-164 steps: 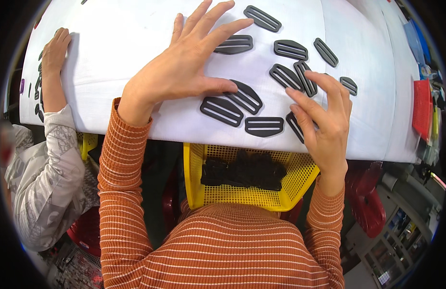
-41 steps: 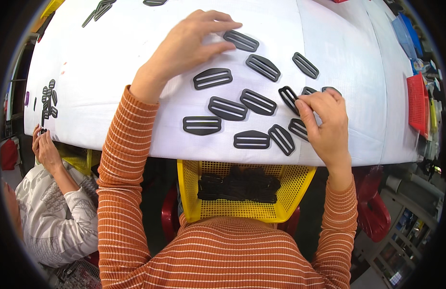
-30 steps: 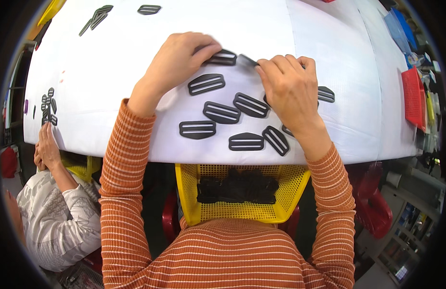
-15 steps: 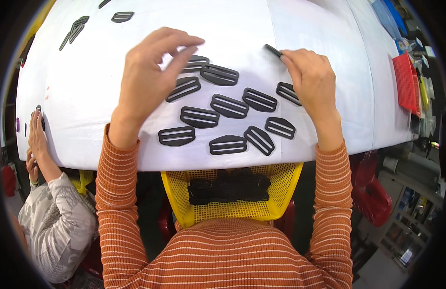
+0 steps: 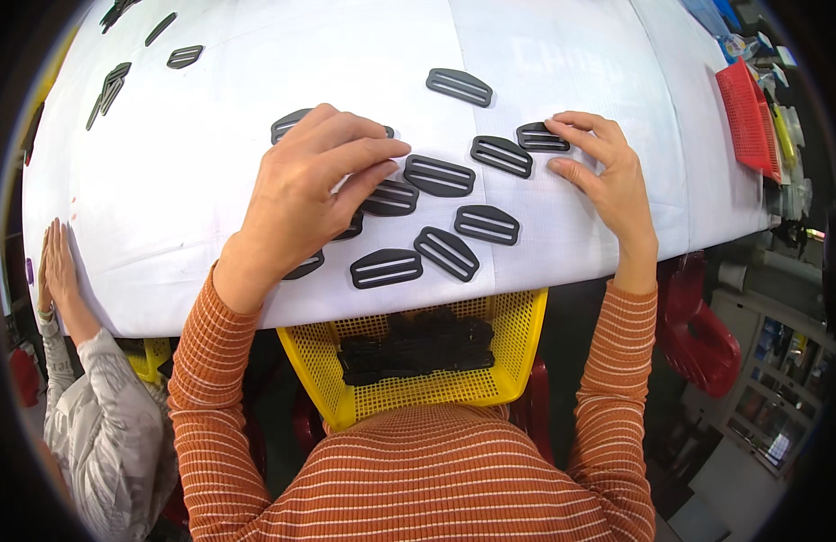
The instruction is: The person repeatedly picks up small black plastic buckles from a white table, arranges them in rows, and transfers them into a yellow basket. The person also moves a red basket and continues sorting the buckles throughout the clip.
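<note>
Several black plastic slider buckles with two slots lie flat on the white-covered table. My left hand (image 5: 323,181) hovers low over them, partly hiding a few. A small gap shows between its thumb and fingers, next to a slotted buckle (image 5: 439,176). My right hand (image 5: 603,167) is open, its index fingertip at the right end of another buckle (image 5: 543,137) and its thumb apart below. Left of that lies a buckle (image 5: 501,155), and a lone buckle (image 5: 459,87) rests farther back. Nearer the front edge are three more, including a tilted buckle (image 5: 447,253).
A yellow mesh basket (image 5: 526,348) holding dark pieces sits below the table edge, against my body. More buckles (image 5: 185,57) lie at the far left. A co-worker's hands (image 5: 61,266) rest at the left edge. A red basket (image 5: 741,117) stands at the right.
My right hand has released the buckle it pinched and its fingers have spread. Two buckles now lie where none lay before, one farther back, one by my right hand. The view has shifted slightly.
</note>
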`<state>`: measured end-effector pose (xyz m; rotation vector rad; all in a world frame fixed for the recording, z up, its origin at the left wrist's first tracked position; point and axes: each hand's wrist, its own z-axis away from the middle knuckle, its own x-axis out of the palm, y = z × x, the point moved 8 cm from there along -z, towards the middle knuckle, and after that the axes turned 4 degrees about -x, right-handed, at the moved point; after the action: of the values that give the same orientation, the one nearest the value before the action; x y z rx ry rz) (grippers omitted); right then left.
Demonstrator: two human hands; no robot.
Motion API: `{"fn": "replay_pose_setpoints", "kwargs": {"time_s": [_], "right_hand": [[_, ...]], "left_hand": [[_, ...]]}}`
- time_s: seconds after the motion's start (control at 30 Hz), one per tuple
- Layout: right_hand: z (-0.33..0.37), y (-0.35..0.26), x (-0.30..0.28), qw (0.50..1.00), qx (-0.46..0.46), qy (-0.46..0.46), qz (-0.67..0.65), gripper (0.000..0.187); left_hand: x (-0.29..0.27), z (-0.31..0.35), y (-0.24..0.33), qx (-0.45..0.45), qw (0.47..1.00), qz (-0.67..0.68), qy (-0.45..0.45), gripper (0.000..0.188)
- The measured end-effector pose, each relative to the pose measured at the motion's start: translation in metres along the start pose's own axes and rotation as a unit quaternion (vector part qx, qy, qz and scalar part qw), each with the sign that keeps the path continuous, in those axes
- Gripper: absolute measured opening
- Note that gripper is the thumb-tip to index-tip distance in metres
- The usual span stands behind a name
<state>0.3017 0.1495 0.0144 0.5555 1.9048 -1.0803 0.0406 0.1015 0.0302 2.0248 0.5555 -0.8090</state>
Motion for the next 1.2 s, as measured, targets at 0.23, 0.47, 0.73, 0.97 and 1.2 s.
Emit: {"fn": "replay_pose_setpoints", "kwargs": {"time_s": [0.23, 0.47, 0.73, 0.97, 1.2], "right_hand": [[0.006, -0.009, 0.002, 0.992, -0.027, 0.076, 0.097, 0.025], [0.013, -0.021, 0.003, 0.964, -0.075, 0.093, 0.239, 0.022], [0.009, -0.063, 0.026, 0.970, -0.138, 0.096, 0.175, 0.020], [0.003, -0.047, 0.015, 0.984, -0.038, 0.094, 0.146, 0.007], [0.017, -0.067, 0.024, 0.994, -0.004, 0.092, -0.066, 0.019]], "left_hand": [[0.033, -0.003, 0.018, 0.039, 0.995, -0.060, -0.066, 0.028], [0.041, -0.007, 0.020, 0.045, 0.989, -0.099, -0.102, 0.032], [0.032, -0.017, 0.018, 0.008, 0.995, -0.093, -0.020, 0.031], [-0.014, 0.023, 0.027, -0.053, 0.998, -0.044, 0.007, 0.034], [-0.014, 0.074, 0.030, -0.094, 0.995, -0.014, 0.009, 0.033]]}}
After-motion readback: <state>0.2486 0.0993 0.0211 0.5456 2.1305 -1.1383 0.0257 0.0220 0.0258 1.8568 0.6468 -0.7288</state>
